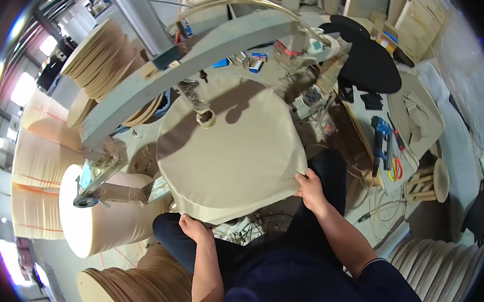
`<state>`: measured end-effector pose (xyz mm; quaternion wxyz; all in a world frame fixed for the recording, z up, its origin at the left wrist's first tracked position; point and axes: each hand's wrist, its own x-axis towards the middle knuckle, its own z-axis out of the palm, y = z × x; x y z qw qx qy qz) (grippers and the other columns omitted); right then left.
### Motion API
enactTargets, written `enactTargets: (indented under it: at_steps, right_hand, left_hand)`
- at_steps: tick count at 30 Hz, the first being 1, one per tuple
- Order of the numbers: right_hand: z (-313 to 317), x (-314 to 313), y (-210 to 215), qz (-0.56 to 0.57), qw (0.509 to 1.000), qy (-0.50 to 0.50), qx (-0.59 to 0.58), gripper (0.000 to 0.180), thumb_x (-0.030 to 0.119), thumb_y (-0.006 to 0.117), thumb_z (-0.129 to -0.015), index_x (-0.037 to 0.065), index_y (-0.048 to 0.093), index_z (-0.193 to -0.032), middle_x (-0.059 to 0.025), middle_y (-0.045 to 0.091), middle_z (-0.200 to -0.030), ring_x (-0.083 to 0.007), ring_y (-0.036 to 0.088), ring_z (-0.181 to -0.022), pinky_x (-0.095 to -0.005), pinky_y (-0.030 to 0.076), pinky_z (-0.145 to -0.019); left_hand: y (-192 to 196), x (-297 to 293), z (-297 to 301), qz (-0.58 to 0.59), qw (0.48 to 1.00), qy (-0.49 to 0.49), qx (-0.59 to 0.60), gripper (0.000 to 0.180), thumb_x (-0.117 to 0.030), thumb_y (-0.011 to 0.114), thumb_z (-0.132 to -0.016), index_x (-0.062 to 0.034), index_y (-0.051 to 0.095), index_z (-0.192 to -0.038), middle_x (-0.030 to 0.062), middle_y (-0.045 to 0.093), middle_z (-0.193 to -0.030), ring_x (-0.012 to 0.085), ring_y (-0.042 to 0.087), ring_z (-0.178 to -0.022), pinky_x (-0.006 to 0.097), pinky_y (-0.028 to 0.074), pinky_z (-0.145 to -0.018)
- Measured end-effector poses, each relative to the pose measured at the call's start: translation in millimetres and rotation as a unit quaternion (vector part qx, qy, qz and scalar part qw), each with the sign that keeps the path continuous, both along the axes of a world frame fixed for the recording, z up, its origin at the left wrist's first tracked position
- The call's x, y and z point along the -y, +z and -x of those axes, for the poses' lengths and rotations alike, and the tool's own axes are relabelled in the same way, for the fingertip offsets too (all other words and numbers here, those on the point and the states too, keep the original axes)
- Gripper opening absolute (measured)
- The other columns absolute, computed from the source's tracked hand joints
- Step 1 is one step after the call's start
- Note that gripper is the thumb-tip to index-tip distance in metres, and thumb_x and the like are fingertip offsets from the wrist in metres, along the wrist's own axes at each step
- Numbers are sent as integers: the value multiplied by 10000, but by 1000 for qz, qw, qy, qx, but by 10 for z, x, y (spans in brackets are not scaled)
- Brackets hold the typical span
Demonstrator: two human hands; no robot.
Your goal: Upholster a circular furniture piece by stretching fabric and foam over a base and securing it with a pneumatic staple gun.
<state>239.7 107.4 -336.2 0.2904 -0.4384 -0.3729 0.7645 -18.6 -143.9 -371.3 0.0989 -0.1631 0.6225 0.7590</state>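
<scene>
**benchrat:** Cream fabric over a round padded seat (228,152), and you had it sitting under the grey machine arm (192,57) with the near rim toward your lap. Your left hand (194,230) was at the lower-left rim, fingers curled under so I couldn't tell if that grip was clenched or just resting. Your right hand (310,190) was pinching the fabric edge at the lower-right rim, fingers wrapped over it.

**foamdust:** Yeah, and if you were tensioning that cover, I'd say you did well to keep both hands apart on the rim. My guess: pull evenly from both sides, or the cloth wrinkles near the edge.

**benchrat:** Agreed. What about your surroundings? Looked cramped.

**foamdust:** Pretty packed. You had stacks of round wooden discs (100,60) up left and more discs (134,290) by your left knee, plus rolls of pale foam (38,163) beside them. Right side, the worktop (419,157) carried a blue tool (382,134) and scissors (395,166), with a black round pad (372,60) behind. Small wooden stool (429,181) sat near your right elbow. Bright light came from windows on the left.
</scene>
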Motion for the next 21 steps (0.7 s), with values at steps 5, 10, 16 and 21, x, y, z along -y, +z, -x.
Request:
enactTargets:
  at_steps: [5,10,16,21]
  right_hand:
    - [-62,-56,-171,-6,1000,13,25,246,172,565,-1040,38,526,-1244,-97,655,-1133,-182,697,-916,-332,600,-631]
    - [140,-118,-254,84,987,69,121,316,196,589,-1020,52,547,-1298,-92,656,-1137,-220,678,-977,-417,591,-766]
    - [140,-202,-352,110,989,39,87,252,233,620,-984,110,567,-1198,0,610,-1028,-139,588,-913,-344,486,-739]
    - [228,-423,-317,142,984,-94,47,364,310,594,-1010,80,554,-1290,-37,621,-1084,-180,576,-1024,-363,476,-850]
  left_hand:
    - [-226,-43,32,37,999,-34,16,262,-242,463,-1067,-37,509,-1223,87,600,-1153,218,602,-1034,389,539,-875]
    - [-157,-91,143,-11,995,-76,67,367,-354,470,-1077,-54,506,-1285,88,570,-1260,250,571,-1153,425,487,-1002]
    - [114,-307,60,-111,983,-84,116,601,-545,411,-1072,-42,479,-1395,86,547,-1337,279,528,-1257,434,415,-1095]
    - [233,-350,127,-101,983,-129,81,637,-593,354,-1069,-102,459,-1462,66,531,-1416,261,535,-1268,427,432,-1087]
